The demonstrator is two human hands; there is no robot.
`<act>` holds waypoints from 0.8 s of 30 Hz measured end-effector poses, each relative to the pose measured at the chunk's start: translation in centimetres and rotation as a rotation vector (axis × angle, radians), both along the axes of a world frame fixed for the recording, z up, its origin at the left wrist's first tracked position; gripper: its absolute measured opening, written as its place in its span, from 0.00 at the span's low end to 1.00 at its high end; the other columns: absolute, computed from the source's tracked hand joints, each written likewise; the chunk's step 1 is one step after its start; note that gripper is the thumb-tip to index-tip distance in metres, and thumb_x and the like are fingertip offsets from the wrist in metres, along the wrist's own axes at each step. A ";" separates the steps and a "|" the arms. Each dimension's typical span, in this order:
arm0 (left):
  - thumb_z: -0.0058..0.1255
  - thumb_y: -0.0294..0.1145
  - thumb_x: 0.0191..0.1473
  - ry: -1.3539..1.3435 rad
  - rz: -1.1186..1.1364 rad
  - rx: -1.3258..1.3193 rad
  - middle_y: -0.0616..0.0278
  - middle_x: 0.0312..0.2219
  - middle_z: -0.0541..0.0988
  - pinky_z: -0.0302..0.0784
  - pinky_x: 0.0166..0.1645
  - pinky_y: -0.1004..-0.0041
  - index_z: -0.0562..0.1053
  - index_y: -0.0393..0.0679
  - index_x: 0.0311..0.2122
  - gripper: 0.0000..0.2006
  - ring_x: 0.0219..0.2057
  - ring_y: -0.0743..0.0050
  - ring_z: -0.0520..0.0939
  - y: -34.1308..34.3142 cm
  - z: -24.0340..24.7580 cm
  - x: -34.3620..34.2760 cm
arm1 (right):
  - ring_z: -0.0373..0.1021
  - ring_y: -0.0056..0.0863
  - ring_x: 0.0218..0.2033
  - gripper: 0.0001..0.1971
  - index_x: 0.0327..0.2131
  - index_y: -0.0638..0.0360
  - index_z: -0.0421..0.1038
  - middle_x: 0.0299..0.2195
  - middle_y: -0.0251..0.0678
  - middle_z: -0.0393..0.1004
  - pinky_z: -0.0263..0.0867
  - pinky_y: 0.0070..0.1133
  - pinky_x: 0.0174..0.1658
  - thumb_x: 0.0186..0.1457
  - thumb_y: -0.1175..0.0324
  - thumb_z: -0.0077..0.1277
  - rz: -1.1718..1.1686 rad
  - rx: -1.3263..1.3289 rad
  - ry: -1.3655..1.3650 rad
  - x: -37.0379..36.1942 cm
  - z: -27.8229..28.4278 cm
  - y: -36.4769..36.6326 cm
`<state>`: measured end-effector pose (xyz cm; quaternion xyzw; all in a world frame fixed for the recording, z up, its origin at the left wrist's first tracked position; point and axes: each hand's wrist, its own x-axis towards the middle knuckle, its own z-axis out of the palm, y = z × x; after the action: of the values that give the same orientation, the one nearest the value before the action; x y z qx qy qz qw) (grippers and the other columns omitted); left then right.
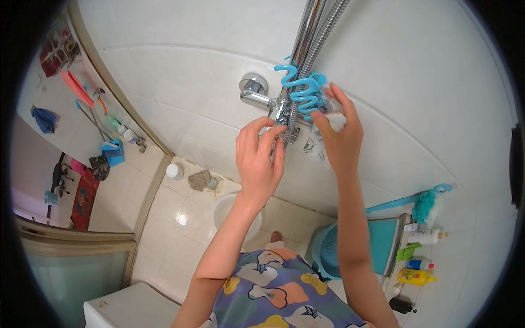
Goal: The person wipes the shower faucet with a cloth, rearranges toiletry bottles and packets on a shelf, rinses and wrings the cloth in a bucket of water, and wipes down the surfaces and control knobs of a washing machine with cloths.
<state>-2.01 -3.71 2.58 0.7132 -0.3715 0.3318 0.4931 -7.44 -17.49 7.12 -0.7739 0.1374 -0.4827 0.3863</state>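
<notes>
The blue plastic coil (299,83) is beside the right hand's (344,131) parted thumb and fingers; whether they clamp it is unclear. The left hand's (258,156) fingers curl near the metal hose (326,30), grip unclear. The coil looks light, smooth, springy; its flat part suits holding.

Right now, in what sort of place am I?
Probably a bathroom's shower corner: the chrome wall-mounted mixer tap, the ribbed silver metal shower hose and the yellow plastic bottle suggest it.
</notes>
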 end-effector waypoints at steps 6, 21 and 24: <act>0.53 0.17 0.46 0.297 -0.212 -0.041 0.56 0.41 0.73 0.72 0.40 0.72 0.70 0.37 0.44 0.16 0.38 0.65 0.75 -0.1 -0.2 1.0 | 0.72 0.22 0.33 0.18 0.40 0.63 0.74 0.35 0.35 0.77 0.66 0.18 0.38 0.43 0.71 0.62 0.148 -0.024 0.283 0.8 2.7 -2.4; 0.52 0.20 0.49 0.238 -0.069 -0.192 0.57 0.41 0.69 0.69 0.40 0.73 0.68 0.41 0.43 0.15 0.40 0.68 0.71 0.8 -3.5 -0.3 | 0.58 0.36 0.47 0.18 0.42 0.64 0.60 0.43 0.41 0.63 0.53 0.29 0.54 0.45 0.81 0.49 -0.071 -0.365 0.032 -0.3 -5.2 -3.2; 0.51 0.20 0.50 0.269 -0.093 -0.204 0.58 0.41 0.70 0.70 0.38 0.75 0.68 0.40 0.43 0.13 0.37 0.72 0.73 1.3 -4.1 0.3 | 0.62 0.36 0.42 0.16 0.41 0.63 0.63 0.40 0.42 0.65 0.58 0.27 0.49 0.46 0.84 0.44 -0.042 -0.472 0.159 -2.0 -5.5 -3.0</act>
<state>-1.72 -2.42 -1.48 0.6795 -0.2994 0.2462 0.6230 -9.43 -20.47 1.65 -0.8752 0.0669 -0.4468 0.1729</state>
